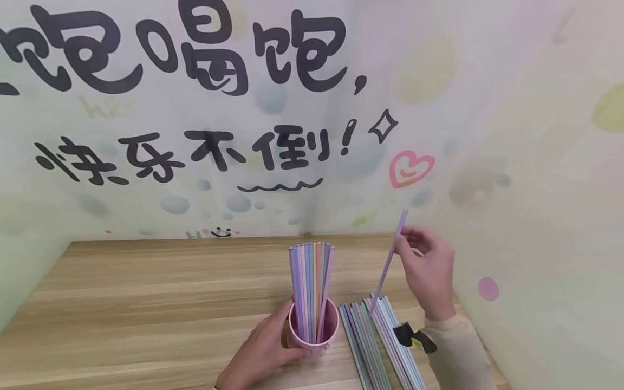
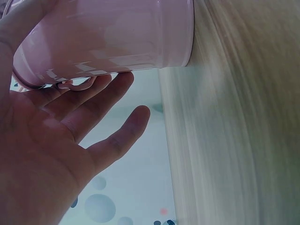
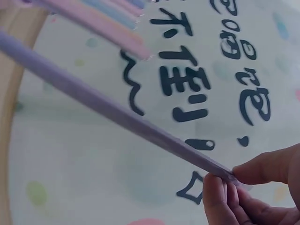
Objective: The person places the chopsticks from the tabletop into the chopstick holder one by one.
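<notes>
A pink cup (image 1: 312, 351) stands on the table with a bundle of slim pastel pencils (image 1: 309, 287) upright in it. My left hand (image 1: 260, 346) holds the cup from its left side, thumb at the front. Seen from the left wrist, fingers lie along the cup wall (image 2: 108, 37), the little finger off it. Between thumb and fingertips, my right hand (image 1: 431, 271) pinches a purple pencil (image 1: 388, 262) near its upper end. The pencil slants down leftward, its lower end over the loose pencils (image 1: 363, 336) lying right of the cup. In the right wrist view the purple pencil (image 3: 126, 117) crosses diagonally.
The wooden table (image 1: 146, 303) reaches back to a pale wall (image 1: 341, 211) with dark lettering and coloured dots. Another wall (image 1: 546, 260) rises along the table's right edge, close to my right forearm. Lighter pencils (image 1: 397, 336) lie beneath that forearm.
</notes>
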Demonstrator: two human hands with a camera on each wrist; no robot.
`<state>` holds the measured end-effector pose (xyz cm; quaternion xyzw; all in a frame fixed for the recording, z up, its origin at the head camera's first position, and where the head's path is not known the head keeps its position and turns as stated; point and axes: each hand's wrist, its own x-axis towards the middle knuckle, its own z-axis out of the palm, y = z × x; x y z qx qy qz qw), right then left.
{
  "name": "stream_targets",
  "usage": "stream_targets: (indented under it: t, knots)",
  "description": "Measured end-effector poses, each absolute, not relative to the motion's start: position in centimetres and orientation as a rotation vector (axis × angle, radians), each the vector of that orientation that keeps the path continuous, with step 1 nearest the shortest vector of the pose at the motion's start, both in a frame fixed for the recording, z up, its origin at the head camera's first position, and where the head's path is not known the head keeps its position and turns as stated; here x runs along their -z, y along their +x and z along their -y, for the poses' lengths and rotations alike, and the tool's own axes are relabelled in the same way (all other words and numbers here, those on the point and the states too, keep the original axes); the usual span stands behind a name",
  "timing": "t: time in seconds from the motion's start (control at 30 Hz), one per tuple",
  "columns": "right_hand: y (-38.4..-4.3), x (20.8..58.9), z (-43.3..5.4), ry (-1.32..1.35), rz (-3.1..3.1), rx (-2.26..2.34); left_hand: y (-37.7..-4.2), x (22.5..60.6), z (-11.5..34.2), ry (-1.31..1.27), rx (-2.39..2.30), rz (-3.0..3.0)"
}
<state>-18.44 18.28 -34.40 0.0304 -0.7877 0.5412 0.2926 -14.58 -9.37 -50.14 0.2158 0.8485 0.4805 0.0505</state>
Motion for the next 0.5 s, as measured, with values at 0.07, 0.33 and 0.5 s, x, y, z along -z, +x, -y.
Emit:
stream_targets:
  t: [0.07, 0.33, 0.5]
  knots:
    - [-18.4, 33.7, -17.5, 0.085, 2.055, -1.468, -14.6, 50.1, 9.4, 0.660, -1.454, -2.589]
    - [-18.8, 33.8, -13.7, 0.134, 2.034, -1.570, -14.7, 50.1, 9.4, 0.671, -1.459, -2.585]
    - [-19.0, 36.0, -12.2, 0.145, 2.121, -1.539, -14.6, 50.1, 9.4, 0.685, -1.452, -2.600]
